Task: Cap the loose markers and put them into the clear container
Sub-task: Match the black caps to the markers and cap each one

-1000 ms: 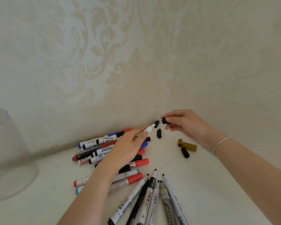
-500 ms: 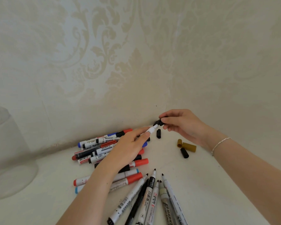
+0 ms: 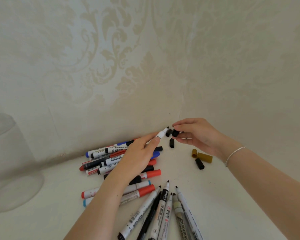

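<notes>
A: Start at the left edge of the desk (image 3: 223, 196). What's there?

B: The clear container (image 3: 10, 163), standing by the wall, well apart from everything else. I can't make out anything inside it.

A: And moving right?

B: A heap of capped markers (image 3: 111, 158) near the back edge, red, blue and black caps mixed. The left hand (image 3: 139, 153) reaches over it, thumb and forefinger pinching the white marker (image 3: 162, 134), the other fingers curled loosely.

A: How does that marker lie?

B: Its long axis runs up and to the right, bare black tip pointing at the right hand (image 3: 196, 135). That hand holds the black cap (image 3: 175, 133) in its fingertips, just beside the tip but not on it. There's a small gap, and the cap looks turned slightly off the marker's line.

A: So the coming move?

B: I'd judge it's lining the cap's mouth up with the tip and pushing along the axis. Both hands are equally close.

A: Anything further right?

B: More loose black caps (image 3: 171, 142) under the hands, then a mustard-yellow cap (image 3: 204, 157) and another black one (image 3: 199, 164). Toward the front edge, a fan of uncapped markers (image 3: 164, 210) waits, tips pointing away.

A: The room?

B: A pale, plain desktop set into a corner, with cream damask wallpaper (image 3: 128, 58) on both walls.
</notes>
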`<state>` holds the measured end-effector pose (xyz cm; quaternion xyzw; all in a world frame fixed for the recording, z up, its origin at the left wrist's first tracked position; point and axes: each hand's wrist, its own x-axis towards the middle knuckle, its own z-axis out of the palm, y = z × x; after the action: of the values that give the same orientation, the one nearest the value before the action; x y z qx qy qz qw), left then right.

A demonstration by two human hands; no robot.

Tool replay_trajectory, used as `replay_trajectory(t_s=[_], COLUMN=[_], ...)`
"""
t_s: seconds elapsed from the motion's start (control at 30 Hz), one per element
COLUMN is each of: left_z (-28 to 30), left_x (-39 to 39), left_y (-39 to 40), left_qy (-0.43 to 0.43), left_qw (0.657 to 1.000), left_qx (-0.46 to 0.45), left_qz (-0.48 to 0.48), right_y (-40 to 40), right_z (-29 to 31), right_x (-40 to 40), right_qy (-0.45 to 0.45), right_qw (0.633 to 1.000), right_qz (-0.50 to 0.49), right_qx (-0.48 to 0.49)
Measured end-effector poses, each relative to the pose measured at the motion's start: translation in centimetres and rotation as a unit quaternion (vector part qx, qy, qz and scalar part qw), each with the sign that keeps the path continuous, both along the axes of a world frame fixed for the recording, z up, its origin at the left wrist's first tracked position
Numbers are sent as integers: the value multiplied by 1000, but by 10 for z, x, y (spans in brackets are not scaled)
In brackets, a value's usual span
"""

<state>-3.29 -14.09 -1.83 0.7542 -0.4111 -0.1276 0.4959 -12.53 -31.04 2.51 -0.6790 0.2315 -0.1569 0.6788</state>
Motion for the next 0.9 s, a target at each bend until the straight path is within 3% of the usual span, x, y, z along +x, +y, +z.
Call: replay_trajectory(t_s=[0.43,0.63,0.9], left_z=[4,5,-3], left_x=[-3,-6,0], left_y=[2,4,-2], left_qy=[-12,-4,-20], left_qw=[1000,1000,1000], left_qx=[2,7,2], left_qz=[0,-17,-14], right_y=[0,3,11], right_z=[13,12,1], right_x=[-3,-1,6], right_qy=[19,-30,-27], right_qw=[998,999,999], right_qz=[62,16,30], right_qx=[-23,-23,-34])
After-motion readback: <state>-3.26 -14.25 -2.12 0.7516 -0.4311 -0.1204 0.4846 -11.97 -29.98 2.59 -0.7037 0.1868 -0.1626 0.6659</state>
